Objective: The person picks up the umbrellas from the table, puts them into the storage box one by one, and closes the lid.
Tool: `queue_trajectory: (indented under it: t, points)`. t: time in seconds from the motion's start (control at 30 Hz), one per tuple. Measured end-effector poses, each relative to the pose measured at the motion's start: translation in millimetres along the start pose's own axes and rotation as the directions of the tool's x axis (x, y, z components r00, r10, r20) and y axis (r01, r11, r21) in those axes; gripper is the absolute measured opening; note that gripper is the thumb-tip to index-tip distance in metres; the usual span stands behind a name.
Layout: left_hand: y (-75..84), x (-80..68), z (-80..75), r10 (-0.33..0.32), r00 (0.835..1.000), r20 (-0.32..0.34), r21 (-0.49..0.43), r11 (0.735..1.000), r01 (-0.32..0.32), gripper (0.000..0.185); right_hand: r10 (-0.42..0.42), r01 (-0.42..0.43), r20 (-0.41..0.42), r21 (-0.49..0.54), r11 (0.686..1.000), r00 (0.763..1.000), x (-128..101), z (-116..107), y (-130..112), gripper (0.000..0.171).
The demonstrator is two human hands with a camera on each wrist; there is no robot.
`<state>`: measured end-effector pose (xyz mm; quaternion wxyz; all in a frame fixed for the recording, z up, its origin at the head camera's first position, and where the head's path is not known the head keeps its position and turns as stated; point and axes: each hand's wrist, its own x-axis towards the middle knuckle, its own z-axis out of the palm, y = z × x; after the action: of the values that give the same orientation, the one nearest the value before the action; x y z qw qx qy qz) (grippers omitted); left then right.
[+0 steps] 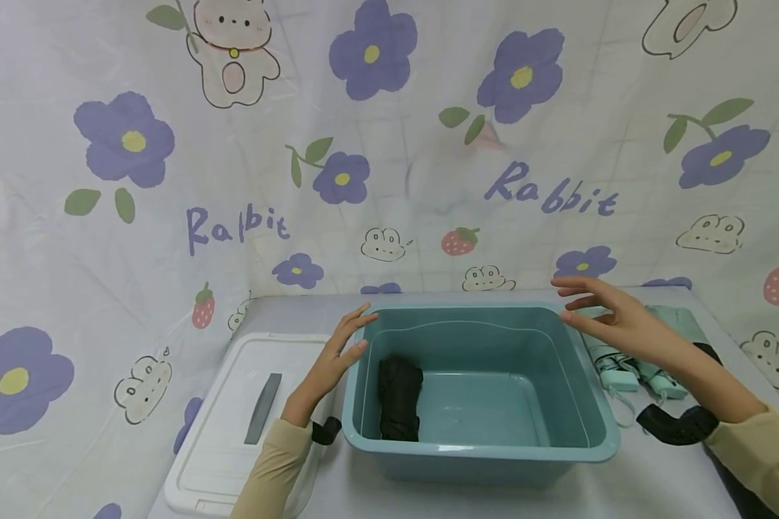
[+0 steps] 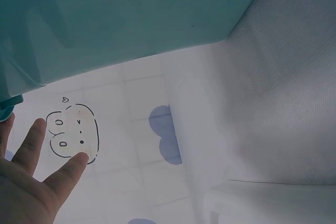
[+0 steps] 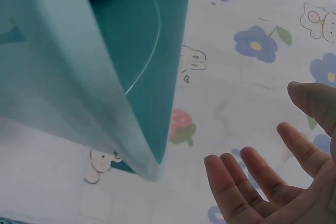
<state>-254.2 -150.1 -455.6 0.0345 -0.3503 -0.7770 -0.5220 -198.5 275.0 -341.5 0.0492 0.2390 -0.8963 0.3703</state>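
Observation:
A blue-green plastic tub (image 1: 480,453) stands on the table, its mouth facing up. Inside, against its left wall, lies a dark rolled bundle (image 1: 399,400) that looks like soft cloth. My left hand (image 1: 334,357) is at the tub's left rim with extended fingers, its fingertips close to the back left corner. Above the back right corner, my right hand (image 1: 613,317) hovers with loosely spread fingers and holds nothing. In the right wrist view that hand (image 3: 278,192) is apart from the tub's rim (image 3: 79,40).
A white lid (image 1: 214,432) with a grey strip (image 1: 262,409) lies left of the tub. Right of it, partly behind my right arm, are mint-green items with cords (image 1: 619,371). A patterned curtain (image 1: 422,187) hangs behind the table.

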Motion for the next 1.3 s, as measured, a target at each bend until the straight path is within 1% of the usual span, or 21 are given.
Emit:
queue_trajectory:
  t: [0.17,0.4,0.47,0.67,0.73,0.8,0.93,1.03,1.13,1.3]
  points:
    - [-4.5,-0.2,0.6,-0.012,1.0,-0.002,-0.008,1.0,0.012,0.045,0.021,-0.022,-0.041,-0.017,1.0,0.999,-6,0,6,0.051]
    - [-37.9,-0.9,2.5,-0.018,1.0,-0.022,0.026,0.999,0.019,0.046,0.048,-0.05,-0.056,-0.035,0.998,0.997,-14,-2,15,0.051]
    - [-41.0,-0.9,2.7,-0.022,1.0,-0.022,0.024,0.999,0.022,0.046,0.052,-0.055,-0.057,-0.045,0.997,0.997,-17,-3,17,0.051]
    - [-42.8,-1.1,2.7,-0.017,1.0,-0.019,0.026,0.999,0.018,0.048,0.056,-0.061,-0.073,-0.064,0.996,0.996,-23,-4,22,0.049]
    - [-42.0,-1.0,2.8,-0.017,1.0,-0.019,0.032,0.999,0.017,0.048,0.059,-0.063,-0.07,-0.056,0.996,0.996,-25,-5,23,0.048]
    - [-37.9,-0.8,2.8,-0.015,1.0,-0.019,0.031,0.999,0.015,0.047,0.076,-0.08,-0.066,-0.059,0.995,0.995,-27,-5,25,0.048]
    - [-20.3,-0.5,1.9,-0.004,1.0,-0.016,0.007,1.0,0.005,0.045,0.098,-0.103,-0.066,-0.072,0.992,0.993,-31,-5,28,0.048]
    - [-8.7,-0.4,0.8,-0.004,1.0,-0.008,-0.005,1.0,0.004,0.045,0.094,-0.1,-0.071,-0.079,0.992,0.993,-33,-6,31,0.048]
    - [-5.4,-0.7,0.4,-0.011,1.0,-0.001,0.002,1.0,0.011,0.045,0.085,-0.091,-0.074,-0.076,0.993,0.994,-37,-6,34,0.047]
    - [-6.2,-1.3,0.5,-0.019,1.0,-0.002,0.001,1.0,0.019,0.045,0.087,-0.093,-0.074,-0.081,0.992,0.993,-43,-7,42,0.047]
